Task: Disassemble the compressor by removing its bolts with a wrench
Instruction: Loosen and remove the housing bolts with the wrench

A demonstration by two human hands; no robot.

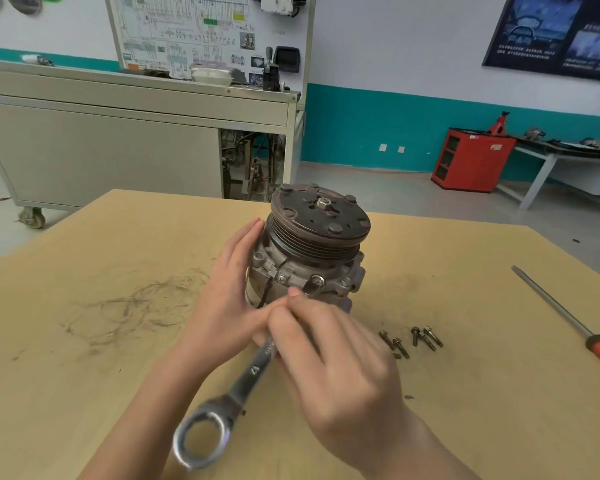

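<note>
The right hand [333, 358] was curled round the shank of the wrench [253, 372], thumb and fingertips pinched near its far end. The left hand [232, 289] lay flat against the left side of the compressor [312, 251], fingers straight and pointing away. Its thumb reached across to touch the right hand's fingers. So the two hands met just in front of the compressor, one clamped on the tool and one steadying the housing.

The wrench ran from its ring end, near and left and blurred above the desk [118, 237], up to the compressor's flange. There its far end sat by a bolt head [317, 279]. Whether it was seated on that head could not be told, since the fingers covered it.

The compressor stood upright in the middle of the desk, pulley [321, 216] on top with a nut at its centre.

To the right of the hands, loose bolts [413, 337] lay in a small cluster on the desk, about five of them. Further right lay a screwdriver [551, 306], with its orange handle near and its blade pointing far-left. Dark scribbled marks [136, 303] covered the desk to the left.

Beyond the desk stood a grey cabinet [118, 140] on casters, with a diagram board [205, 32] above it. A red cabinet [471, 161] sat on the floor at far right. A dark poster [555, 32] hung on the wall above it.
</note>
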